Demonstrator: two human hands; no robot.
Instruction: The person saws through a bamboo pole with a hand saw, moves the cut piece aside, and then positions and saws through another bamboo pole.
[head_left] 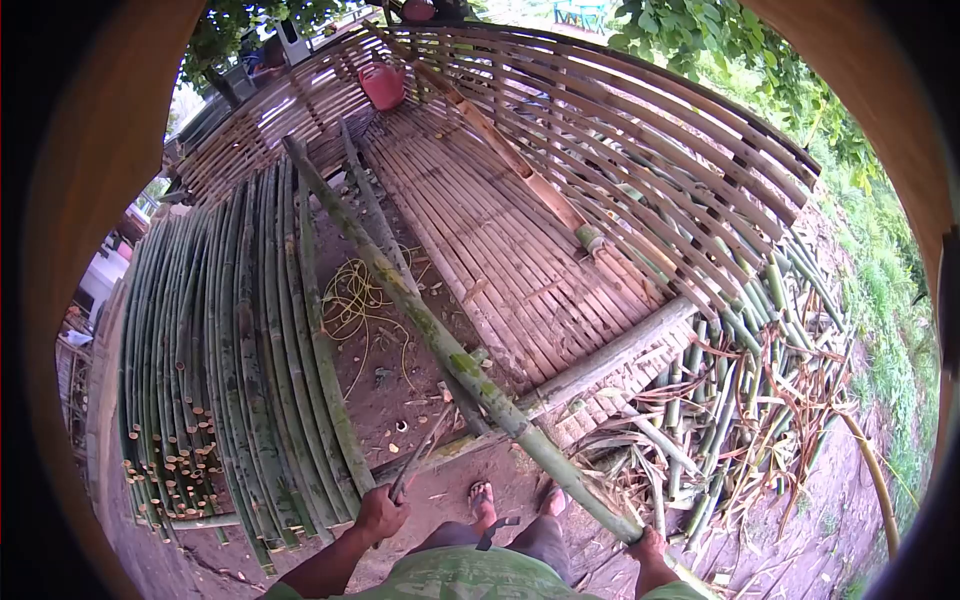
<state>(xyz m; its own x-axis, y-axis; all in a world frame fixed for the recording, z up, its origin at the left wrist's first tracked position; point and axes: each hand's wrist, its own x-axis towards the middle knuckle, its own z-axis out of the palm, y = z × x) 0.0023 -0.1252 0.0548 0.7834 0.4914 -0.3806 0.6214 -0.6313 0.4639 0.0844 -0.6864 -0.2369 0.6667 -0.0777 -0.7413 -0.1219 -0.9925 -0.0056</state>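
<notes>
In the lower left of the head view, my left hand (381, 515) is closed round the handle of a machete (420, 455), whose blade points up and away from me. At the lower right, my right hand (648, 548) grips a long green bamboo pole (440, 340). This pole slants from my right side up toward the far left, resting across a wooden crossbar near its middle. Its bark is mottled, with a pale scraped patch close to my right hand. My sandalled feet stand on the dirt between both hands.
Many green bamboo poles (250, 330) lie stacked at the left. A bamboo-slat platform (510, 250) with a slatted railing (610, 110) stands ahead, a red watering can (382, 86) at its far end. Yellow cord (352, 298) lies coiled on the dirt. Bamboo offcuts (710, 400) are heaped at right.
</notes>
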